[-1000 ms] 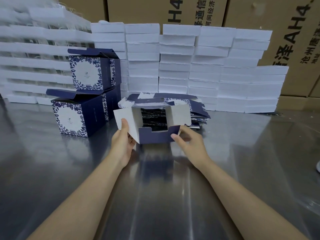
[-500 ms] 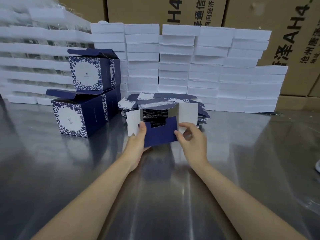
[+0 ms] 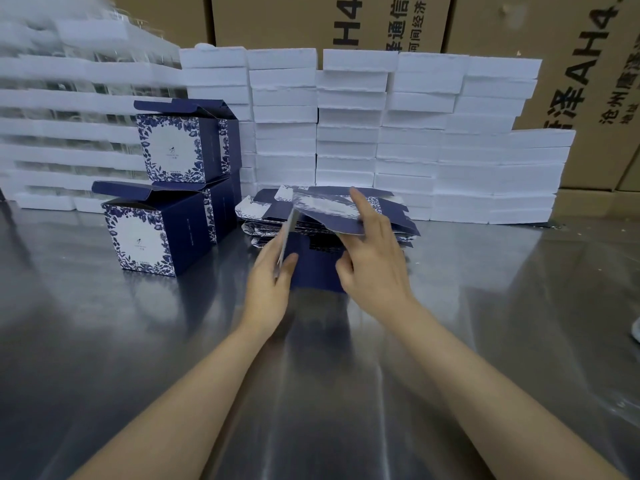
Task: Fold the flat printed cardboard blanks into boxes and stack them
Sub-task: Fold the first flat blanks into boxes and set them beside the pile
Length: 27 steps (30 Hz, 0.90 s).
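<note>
A: Where is the blank being worked on?

B: The half-folded box (image 3: 317, 268) is held up just above the steel table (image 3: 346, 393), in front of the pile of flat blanks (image 3: 398, 220). Its dark blue panel faces the person, between the two hands.

A: How does the left hand hold it?

B: The left hand (image 3: 268, 289) grips the left side wall, which shows edge-on. The thumb lies on the near blue face, and the other fingers are hidden behind the wall.

A: And the right hand?

B: The right hand (image 3: 375, 265) is at the box's right edge. Its thumb is curled onto the blue panel, and its forefinger (image 3: 360, 204) points up along a printed flap (image 3: 329, 213) that tilts over the top of the box. The flap rests against the fingers; how the remaining fingers lie behind it cannot be told.

A: Where are the finished ones?

B: To the left, well apart from the hands, folded boxes (image 3: 162, 233) stand stacked, one on top (image 3: 183, 147), lids open. Behind them rise white foam slabs (image 3: 346, 133) and brown cartons (image 3: 311, 22).
</note>
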Each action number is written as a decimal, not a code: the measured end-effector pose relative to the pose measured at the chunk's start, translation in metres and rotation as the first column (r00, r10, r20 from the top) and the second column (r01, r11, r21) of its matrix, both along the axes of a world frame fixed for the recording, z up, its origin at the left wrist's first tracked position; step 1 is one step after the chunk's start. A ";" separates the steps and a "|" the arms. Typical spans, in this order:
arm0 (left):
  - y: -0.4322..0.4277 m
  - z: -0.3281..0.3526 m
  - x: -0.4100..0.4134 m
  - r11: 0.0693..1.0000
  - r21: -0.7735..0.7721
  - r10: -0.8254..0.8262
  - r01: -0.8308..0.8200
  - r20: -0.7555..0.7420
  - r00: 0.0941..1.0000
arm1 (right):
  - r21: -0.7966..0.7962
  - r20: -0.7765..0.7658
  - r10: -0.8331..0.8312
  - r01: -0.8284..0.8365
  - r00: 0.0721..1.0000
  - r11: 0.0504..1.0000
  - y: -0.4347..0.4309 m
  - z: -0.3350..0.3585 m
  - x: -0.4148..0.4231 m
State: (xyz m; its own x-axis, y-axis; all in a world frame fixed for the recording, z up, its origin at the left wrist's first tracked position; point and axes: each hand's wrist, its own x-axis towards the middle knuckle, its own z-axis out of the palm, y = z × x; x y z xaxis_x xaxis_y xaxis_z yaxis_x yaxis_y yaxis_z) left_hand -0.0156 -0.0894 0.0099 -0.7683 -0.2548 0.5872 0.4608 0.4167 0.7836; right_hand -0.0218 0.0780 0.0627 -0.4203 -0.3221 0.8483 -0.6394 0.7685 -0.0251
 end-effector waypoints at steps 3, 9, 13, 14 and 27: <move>0.003 -0.001 0.000 0.989 -0.148 -0.022 0.012 -0.065 0.998 | -0.115 0.179 0.075 -0.055 0.981 0.992 0.000 0.015 0.005; 0.002 0.003 0.006 0.974 -0.224 -0.047 0.011 -0.156 0.987 | -0.349 0.335 0.299 -0.178 0.893 0.920 0.016 0.037 -0.001; 0.000 0.002 0.007 0.913 -0.405 -0.035 -0.059 -0.220 0.975 | -0.204 0.386 0.251 -0.183 0.888 0.962 0.027 0.035 -0.008; -0.001 0.001 0.006 0.889 -0.452 -0.042 -0.066 -0.225 0.973 | -0.186 0.380 0.243 -0.184 0.892 0.965 0.028 0.034 -0.008; -0.004 -0.001 0.000 0.763 -0.631 -0.032 -0.136 -0.248 0.968 | -0.288 0.338 0.350 -0.258 0.873 0.922 0.034 0.034 -0.006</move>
State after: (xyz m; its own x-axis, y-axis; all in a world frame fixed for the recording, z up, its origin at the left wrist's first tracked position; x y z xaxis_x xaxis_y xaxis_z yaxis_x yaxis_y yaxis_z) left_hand -0.0161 -0.0938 0.0091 -0.5857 0.2090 0.7831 0.5537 0.8087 0.1983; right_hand -0.0277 0.1118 0.0969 -0.6343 -0.3048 0.7105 -0.7465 0.4806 -0.4602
